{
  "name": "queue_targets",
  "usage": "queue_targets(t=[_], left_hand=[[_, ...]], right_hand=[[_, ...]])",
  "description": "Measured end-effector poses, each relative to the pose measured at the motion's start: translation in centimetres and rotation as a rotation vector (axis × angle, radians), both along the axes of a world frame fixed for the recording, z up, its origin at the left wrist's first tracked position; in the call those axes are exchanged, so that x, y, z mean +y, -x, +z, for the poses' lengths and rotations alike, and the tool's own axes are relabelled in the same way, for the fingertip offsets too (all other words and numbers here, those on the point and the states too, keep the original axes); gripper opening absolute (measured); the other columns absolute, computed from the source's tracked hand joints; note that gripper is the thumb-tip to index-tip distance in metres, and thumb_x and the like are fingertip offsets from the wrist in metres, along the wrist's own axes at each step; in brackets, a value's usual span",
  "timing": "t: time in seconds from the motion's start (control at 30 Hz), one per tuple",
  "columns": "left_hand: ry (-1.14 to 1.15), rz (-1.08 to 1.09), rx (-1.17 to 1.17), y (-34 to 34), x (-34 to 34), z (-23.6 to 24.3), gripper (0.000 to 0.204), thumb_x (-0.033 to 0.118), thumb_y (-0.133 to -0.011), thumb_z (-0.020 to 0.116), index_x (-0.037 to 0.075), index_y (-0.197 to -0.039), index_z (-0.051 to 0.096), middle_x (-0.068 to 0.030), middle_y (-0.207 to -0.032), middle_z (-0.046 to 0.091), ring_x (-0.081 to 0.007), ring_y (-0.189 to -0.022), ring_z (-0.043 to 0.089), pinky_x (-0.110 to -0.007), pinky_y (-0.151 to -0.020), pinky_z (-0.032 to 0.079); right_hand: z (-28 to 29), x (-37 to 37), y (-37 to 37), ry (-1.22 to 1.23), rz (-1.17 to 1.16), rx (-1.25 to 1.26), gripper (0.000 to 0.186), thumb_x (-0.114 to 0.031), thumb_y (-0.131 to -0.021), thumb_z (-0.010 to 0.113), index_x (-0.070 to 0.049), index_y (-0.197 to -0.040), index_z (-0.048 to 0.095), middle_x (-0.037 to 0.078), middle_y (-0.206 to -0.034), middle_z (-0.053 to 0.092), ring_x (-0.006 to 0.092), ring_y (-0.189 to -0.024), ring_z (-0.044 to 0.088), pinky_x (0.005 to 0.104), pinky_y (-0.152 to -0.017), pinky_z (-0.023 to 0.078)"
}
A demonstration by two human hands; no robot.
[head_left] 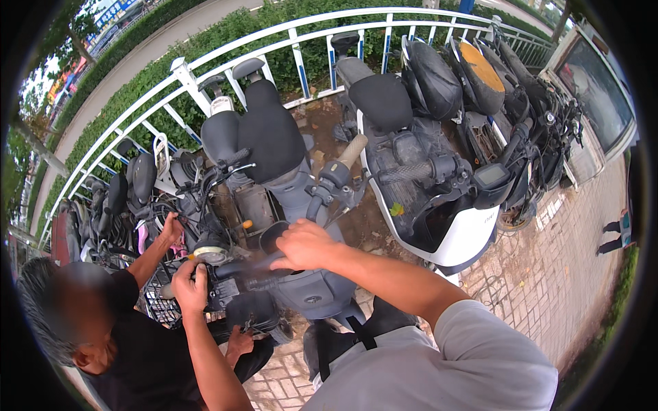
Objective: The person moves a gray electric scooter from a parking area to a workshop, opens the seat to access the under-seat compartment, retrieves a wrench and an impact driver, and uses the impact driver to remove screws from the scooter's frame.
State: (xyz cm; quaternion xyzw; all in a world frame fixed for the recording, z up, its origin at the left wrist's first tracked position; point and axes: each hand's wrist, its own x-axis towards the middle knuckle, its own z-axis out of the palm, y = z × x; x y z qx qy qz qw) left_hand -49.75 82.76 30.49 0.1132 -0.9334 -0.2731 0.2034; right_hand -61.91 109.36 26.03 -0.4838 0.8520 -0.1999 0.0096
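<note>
My right hand (305, 245) is closed, palm down, above the grey front of an electric scooter (312, 293). Its fingers meet the end of a dark, tube-shaped piece (243, 268), which is smeared by motion. My left hand (191, 284) is raised at the other end of that piece, thumb and fingers pinched beside a round headlight (210, 255). Whatever is in its fingertips is too small to make out. A cup-shaped grey holder (274, 236) is partly behind my right hand. Beyond it, the scooter's handlebar carries a tan grip (353, 152).
At my left crouches a person in black (130, 335), one hand (171, 229) among parked bikes, the other (240, 342) by a black box (252, 312). A white scooter (445, 233) stands to the right. Behind runs a white railing (298, 58); paving (528, 274) lies at right.
</note>
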Motion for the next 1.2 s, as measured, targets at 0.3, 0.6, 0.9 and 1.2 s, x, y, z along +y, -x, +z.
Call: queue_targets(t=[0.3,0.6,0.9,1.2], left_hand=[[-0.282,-0.076,-0.139,-1.6,-7.2,-4.2,0.021,0.011,-0.077,0.052,-0.006,-0.086,0.060,-0.0114,-0.072,0.058,-0.0181,-0.068,0.054,-0.029,-0.068,0.043],[-0.341,-0.056,-0.116,-3.8,-9.7,-5.7,0.025,0.011,-0.078,0.046,-0.005,-0.088,0.063,-0.0029,-0.077,0.059,-0.0104,-0.072,0.049,-0.023,-0.069,0.039],[-0.345,-0.079,-0.188,-5.0,-7.3,-5.5,0.022,0.014,-0.084,0.053,-0.006,-0.085,0.063,-0.0069,-0.074,0.061,-0.0134,-0.073,0.053,-0.027,-0.071,0.042],[-0.225,-0.096,-0.132,-9.4,1.4,-3.2,0.022,0.016,-0.079,0.055,-0.004,-0.080,0.065,-0.0176,-0.078,0.066,-0.0297,-0.077,0.064,-0.035,-0.072,0.047]], right_hand=[[0.4,-4.5,-6.4,-0.150,-0.119,-0.047,0.053,-0.057,-0.080,0.055,-0.005,-0.072,0.064,0.010,-0.069,0.064,0.0256,-0.072,0.063,0.0367,-0.077,0.041],[-0.4,-7.0,-9.6,-0.152,-0.155,-0.075,0.052,-0.057,-0.082,0.052,-0.007,-0.080,0.068,0.008,-0.075,0.067,0.0234,-0.076,0.064,0.0378,-0.081,0.039],[-0.4,-5.1,-14.2,-0.130,-0.245,-0.082,0.050,-0.055,-0.082,0.054,-0.006,-0.079,0.065,0.008,-0.071,0.065,0.0227,-0.073,0.062,0.0366,-0.076,0.038],[0.9,3.1,-19.1,-0.074,-0.266,0.034,0.049,-0.054,-0.078,0.058,-0.006,-0.070,0.062,0.010,-0.065,0.061,0.0252,-0.064,0.060,0.0355,-0.066,0.042]])
